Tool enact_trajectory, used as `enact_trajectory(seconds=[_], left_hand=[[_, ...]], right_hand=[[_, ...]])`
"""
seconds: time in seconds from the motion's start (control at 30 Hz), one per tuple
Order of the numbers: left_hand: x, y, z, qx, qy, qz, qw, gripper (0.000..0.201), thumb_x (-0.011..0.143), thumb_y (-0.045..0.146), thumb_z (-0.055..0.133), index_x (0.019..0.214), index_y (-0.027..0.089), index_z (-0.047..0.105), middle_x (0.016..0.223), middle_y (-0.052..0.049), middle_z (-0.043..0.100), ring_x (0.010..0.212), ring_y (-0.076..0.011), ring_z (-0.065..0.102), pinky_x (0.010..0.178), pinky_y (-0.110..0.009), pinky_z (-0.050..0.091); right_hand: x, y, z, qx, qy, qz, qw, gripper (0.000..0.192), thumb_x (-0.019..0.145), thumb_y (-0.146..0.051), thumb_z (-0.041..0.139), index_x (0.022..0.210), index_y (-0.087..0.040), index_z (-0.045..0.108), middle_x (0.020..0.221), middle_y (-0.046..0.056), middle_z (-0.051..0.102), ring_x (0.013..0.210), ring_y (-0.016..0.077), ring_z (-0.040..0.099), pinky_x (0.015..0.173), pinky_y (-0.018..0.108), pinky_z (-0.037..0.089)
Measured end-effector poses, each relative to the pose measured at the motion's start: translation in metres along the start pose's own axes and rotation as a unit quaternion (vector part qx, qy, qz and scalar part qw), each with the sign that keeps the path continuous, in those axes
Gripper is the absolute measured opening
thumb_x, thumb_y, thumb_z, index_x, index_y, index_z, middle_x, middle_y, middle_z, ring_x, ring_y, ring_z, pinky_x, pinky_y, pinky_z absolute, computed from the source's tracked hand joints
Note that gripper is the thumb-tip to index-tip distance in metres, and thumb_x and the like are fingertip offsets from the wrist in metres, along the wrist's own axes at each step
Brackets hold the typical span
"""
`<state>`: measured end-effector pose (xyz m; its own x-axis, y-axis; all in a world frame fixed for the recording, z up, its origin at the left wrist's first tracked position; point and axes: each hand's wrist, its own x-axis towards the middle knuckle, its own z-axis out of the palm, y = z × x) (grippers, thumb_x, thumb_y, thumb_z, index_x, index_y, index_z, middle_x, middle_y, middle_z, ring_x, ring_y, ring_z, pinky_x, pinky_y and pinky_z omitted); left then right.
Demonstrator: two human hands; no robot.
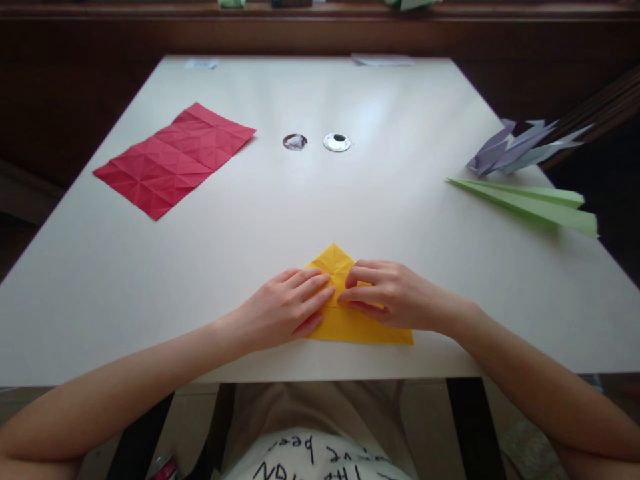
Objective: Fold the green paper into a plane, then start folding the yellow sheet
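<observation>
Yellow paper (350, 323): we are pressing it flat on the white desk (320, 213), low in the centre of the frame, near the desk's front edge; its folded tip is pointing toward the top of the frame.

Left hand (287, 308): we are laying it palm down on the paper's left half, fingers straight and together, not gripping.

Right hand (385, 293): we are curling its fingers (361, 275) onto the paper's middle, fingertips pinching at a fold, just beside the left fingertips.

Red sheet (175, 159): lying creased and unfolded at upper left, well apart from the hands.

Two round fittings (337, 142): sitting in the desk at upper centre.

Purple folded model (520, 150) and green folded model (535, 203): resting at the right edge, near each other.

White slips (383, 60): lying along the far edge.
</observation>
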<state>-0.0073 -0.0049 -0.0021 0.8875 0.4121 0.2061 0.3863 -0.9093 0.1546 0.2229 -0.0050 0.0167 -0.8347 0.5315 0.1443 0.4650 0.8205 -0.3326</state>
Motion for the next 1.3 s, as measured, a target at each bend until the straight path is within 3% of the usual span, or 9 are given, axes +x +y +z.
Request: enact_trajectory(seconds=[0.4, 0.57, 0.7, 1.3], left_hand=[[-0.001, 0.002, 0.003, 0.006, 0.006, 0.0, 1.0, 0.036, 0.088, 0.027, 0.04, 0.12, 0.014, 0.047, 0.12, -0.009, 0.053, 0.114, -0.0237, 0.045, 0.094, -0.037, 0.041], [0.0, 0.003, 0.002, -0.003, -0.008, -0.026, 1.0, 0.036, 0.087, 0.026, 0.04, 0.121, 0.016, 0.047, 0.132, -0.012, 0.043, 0.115, -0.0243, 0.044, 0.094, -0.038, 0.04], [0.001, 0.003, 0.002, -0.005, -0.016, -0.022, 1.0, 0.037, 0.086, 0.026, 0.04, 0.121, 0.016, 0.047, 0.131, -0.011, 0.045, 0.115, -0.0248, 0.043, 0.092, -0.039, 0.04], [0.002, 0.002, 0.002, -0.005, 0.015, -0.006, 1.0, 0.031, 0.087, 0.023, 0.04, 0.115, 0.013, 0.05, 0.114, -0.011, 0.053, 0.109, -0.0217, 0.047, 0.096, -0.036, 0.04]], right_hand=[[0.0, 0.001, -0.001, 0.034, -0.006, 0.009, 0.999, 0.017, 0.086, -0.022, 0.045, 0.085, -0.019, 0.062, 0.082, 0.004, 0.06, 0.076, 0.0123, 0.052, 0.07, 0.026, 0.043], [0.0, 0.001, -0.002, 0.077, 0.009, 0.034, 0.996, 0.015, 0.085, -0.02, 0.047, 0.085, -0.018, 0.062, 0.084, 0.003, 0.064, 0.079, 0.0124, 0.056, 0.072, 0.025, 0.045], [0.001, 0.001, -0.003, 0.081, 0.017, 0.045, 0.996, 0.015, 0.084, -0.017, 0.047, 0.083, -0.018, 0.062, 0.081, 0.003, 0.065, 0.075, 0.0122, 0.058, 0.071, 0.025, 0.046], [0.005, -0.01, 0.009, -0.044, 0.053, 0.083, 0.994, 0.022, 0.086, -0.02, 0.044, 0.094, -0.017, 0.064, 0.086, 0.008, 0.06, 0.077, 0.0156, 0.053, 0.065, 0.028, 0.048]])
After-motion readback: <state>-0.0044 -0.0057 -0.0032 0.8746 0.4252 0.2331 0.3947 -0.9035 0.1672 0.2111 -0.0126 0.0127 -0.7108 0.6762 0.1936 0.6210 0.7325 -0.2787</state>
